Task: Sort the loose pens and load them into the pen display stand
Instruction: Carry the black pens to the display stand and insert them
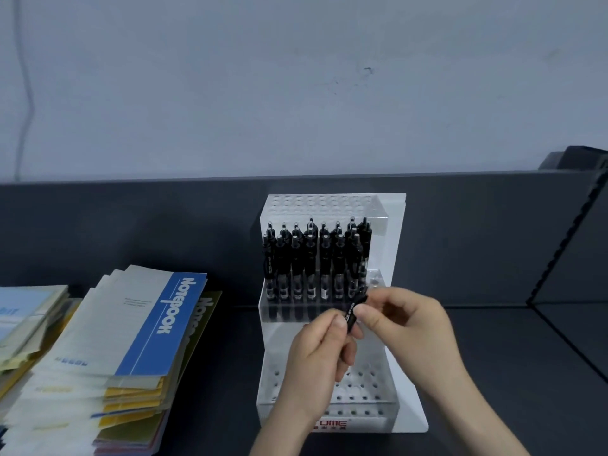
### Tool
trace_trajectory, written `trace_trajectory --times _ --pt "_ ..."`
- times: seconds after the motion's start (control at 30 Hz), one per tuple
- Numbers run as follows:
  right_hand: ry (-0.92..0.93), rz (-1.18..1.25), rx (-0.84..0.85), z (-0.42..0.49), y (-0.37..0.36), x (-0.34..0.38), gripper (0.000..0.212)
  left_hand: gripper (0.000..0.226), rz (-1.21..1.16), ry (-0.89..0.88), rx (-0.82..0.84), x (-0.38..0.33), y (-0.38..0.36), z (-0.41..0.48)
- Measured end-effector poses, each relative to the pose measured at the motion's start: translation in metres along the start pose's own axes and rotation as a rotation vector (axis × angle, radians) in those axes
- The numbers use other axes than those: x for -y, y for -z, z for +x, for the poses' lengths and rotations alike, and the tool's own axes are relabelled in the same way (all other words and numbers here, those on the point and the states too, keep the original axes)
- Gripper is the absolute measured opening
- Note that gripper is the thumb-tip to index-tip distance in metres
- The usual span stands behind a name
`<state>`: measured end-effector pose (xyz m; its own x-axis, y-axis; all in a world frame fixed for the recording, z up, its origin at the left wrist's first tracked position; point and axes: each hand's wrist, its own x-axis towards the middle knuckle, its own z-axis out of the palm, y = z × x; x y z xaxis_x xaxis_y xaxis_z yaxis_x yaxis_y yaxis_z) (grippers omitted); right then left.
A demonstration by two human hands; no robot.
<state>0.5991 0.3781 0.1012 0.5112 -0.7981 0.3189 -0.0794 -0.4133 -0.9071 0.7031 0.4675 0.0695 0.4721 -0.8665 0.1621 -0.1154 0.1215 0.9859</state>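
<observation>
One pen display stand (394, 251), one loose pen (353, 311) before it in your left hand (316, 353) and right hand (406, 320), standing pens (309, 261) eight across inside, deeper rows uncountable, two notebook stacks (131, 340) to its left.

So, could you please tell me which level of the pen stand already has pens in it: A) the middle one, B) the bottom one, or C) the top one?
A: the black pens stand in the middle level of the stand; the holes in the top and bottom levels are empty.
</observation>
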Motion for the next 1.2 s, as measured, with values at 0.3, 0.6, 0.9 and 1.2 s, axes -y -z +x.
trace_trajectory --times 0.3,0.6,0.9,1.2 --pt "0.15 0.206 -0.444 0.036 0.034 0.024 0.015 0.022 0.562 0.007 -0.007 0.006 0.003 0.002" --pt "0.239 -0.255 -0.34 0.061 0.011 0.014 0.008 0.03 0.856 0.013 -0.054 -0.002 0.006 -0.003" --pt "0.276 -0.357 -0.343 0.054 -0.005 -0.002 0.007 0.028 0.812 0.02 -0.061 0.002 0.013 -0.001" --pt "0.086 -0.405 -0.357 0.013 0.008 -0.018 0.02 0.021 0.763 -0.009 0.015 0.007 0.009 0.001"
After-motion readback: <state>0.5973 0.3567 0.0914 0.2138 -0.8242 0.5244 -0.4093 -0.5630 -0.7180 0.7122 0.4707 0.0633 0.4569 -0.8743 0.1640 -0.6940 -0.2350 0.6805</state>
